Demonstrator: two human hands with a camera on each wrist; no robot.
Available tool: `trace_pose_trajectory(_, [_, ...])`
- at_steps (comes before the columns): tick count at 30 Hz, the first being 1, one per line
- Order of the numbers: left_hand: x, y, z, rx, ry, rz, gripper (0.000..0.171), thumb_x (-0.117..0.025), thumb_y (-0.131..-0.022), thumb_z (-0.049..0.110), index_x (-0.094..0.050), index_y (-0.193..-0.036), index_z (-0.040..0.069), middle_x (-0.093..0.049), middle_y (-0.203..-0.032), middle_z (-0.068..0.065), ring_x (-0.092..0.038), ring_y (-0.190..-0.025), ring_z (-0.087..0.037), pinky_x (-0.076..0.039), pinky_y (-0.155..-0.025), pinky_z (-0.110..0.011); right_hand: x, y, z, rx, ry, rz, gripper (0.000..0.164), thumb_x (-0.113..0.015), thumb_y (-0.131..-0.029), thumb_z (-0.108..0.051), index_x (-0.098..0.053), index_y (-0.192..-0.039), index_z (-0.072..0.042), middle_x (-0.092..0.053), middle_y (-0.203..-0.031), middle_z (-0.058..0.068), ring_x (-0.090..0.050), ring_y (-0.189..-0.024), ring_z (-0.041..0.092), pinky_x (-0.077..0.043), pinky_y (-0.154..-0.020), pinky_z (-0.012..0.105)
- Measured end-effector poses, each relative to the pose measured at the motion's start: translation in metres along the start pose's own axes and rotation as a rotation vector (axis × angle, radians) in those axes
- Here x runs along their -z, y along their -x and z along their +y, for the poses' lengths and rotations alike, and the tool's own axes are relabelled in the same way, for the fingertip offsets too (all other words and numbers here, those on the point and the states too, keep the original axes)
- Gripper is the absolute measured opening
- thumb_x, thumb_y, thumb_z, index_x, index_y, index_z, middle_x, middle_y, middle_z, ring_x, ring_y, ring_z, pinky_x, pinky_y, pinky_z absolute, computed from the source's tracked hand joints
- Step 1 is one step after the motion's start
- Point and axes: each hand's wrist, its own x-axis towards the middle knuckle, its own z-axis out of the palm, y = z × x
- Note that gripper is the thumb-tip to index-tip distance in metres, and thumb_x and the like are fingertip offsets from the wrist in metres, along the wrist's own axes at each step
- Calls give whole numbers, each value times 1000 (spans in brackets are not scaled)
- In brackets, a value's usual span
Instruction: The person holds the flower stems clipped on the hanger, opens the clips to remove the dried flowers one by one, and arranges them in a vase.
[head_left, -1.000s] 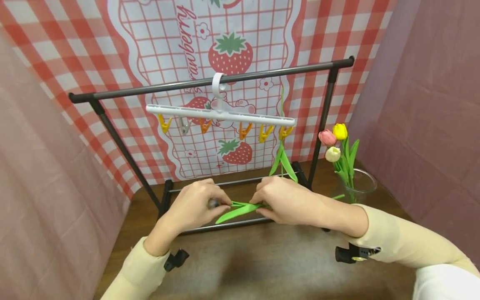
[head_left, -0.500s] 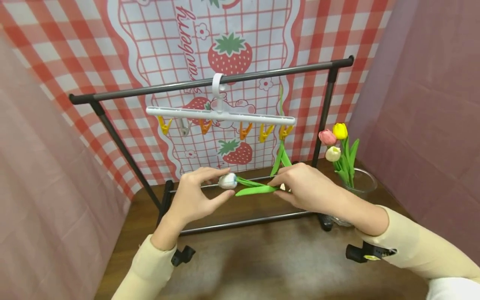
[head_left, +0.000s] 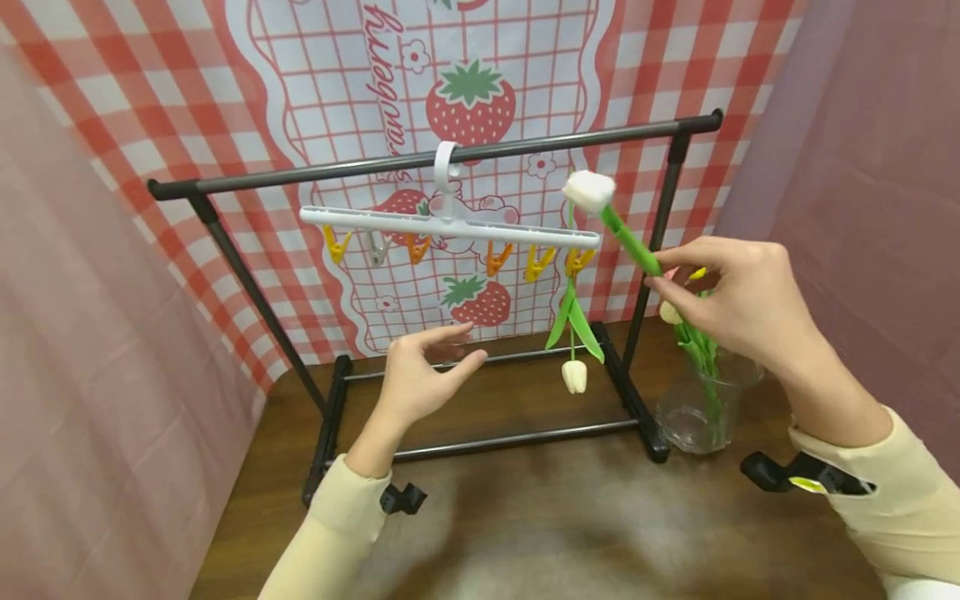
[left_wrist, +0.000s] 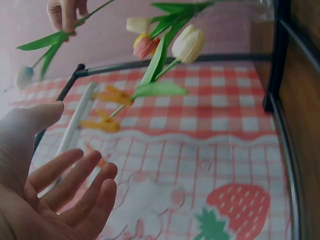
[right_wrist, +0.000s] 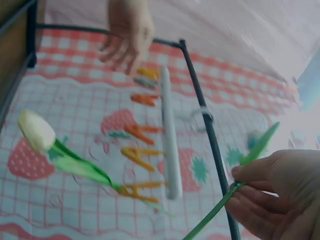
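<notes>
My right hand [head_left: 750,300] pinches the green stem of a white artificial tulip [head_left: 590,192] between thumb and fingers. Its bloom is raised in front of the rack, near the right end of the white clip hanger [head_left: 390,222]. A second, cream tulip [head_left: 574,377] hangs bloom-down from the rightmost yellow clip [head_left: 577,263] of that hanger. Low before the rack, my left hand [head_left: 420,375] is held in the air with fingers and thumb apart; in the left wrist view its palm [left_wrist: 65,200] holds nothing.
The hanger hooks over a black garment rack [head_left: 300,175] standing on the wooden table [head_left: 525,517]. Several other clips, such as an orange clip [head_left: 497,260], dangle from it. At right a clear vase [head_left: 686,429] holds tulips [head_left: 670,313], partly behind my right hand.
My left hand has let go of the white tulip's bloom and drawn its fingers apart. My right hand has carried the tulip up and right, its bloom now pointing upward.
</notes>
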Motion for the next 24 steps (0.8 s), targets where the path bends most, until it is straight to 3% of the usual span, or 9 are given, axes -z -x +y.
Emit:
trace_pose_trajectory(3, [-20, -6, 0, 38, 63, -9, 42, -87, -90, 24, -78, -128, 11, -83, -111, -10, -81, -92, -25, -66, -82, -41, 9, 0, 11, -87, -49, 120, 25, -92, -80, -7, -86, -105, -8, -77, -84, -20, -56, -70, -29, -43, -70, -4])
trace_pose_trajectory(7, [-46, -15, -3, 59, 127, -14, 42, -87, -90, 24, -78, -128, 10, -83, -110, -13, -82, -89, -24, -67, -79, -42, 17, 0, 27, -164, -112, 249, 24, -88, -82, -4, -84, -106, -2, -62, -89, -49, -58, -72, -29, -44, -72, -4])
trace_pose_trajectory(15, [-92, -31, 2, 152, 181, -55, 57, -85, -91, 32, -69, -141, 10, -79, -126, -13, -79, -107, -29, -65, -88, -36, 18, 6, 54, -258, -133, 354, 22, -85, -83, -6, -83, -102, 4, -62, -86, -49, -58, -69, -28, -44, -69, -3])
trace_pose_trajectory(20, [-114, -40, 8, 224, 152, -81, 72, -85, -89, 42, -59, -151, 15, -70, -143, -7, -75, -118, -25, -63, -95, -37, 13, 14, 69, -318, -128, 324, 24, -85, -83, -7, -82, -104, 5, -61, -82, -51, -56, -67, -30, -43, -67, -4])
trace_pose_trajectory(24, [-128, -43, 8, 303, 145, -92, 74, -86, -87, 44, -59, -150, 16, -72, -141, -6, -73, -121, -24, -60, -101, -42, 9, 20, 77, -391, -112, 294, 25, -86, -83, -8, -83, -104, 4, -58, -78, -51, -55, -64, -30, -42, -65, -4])
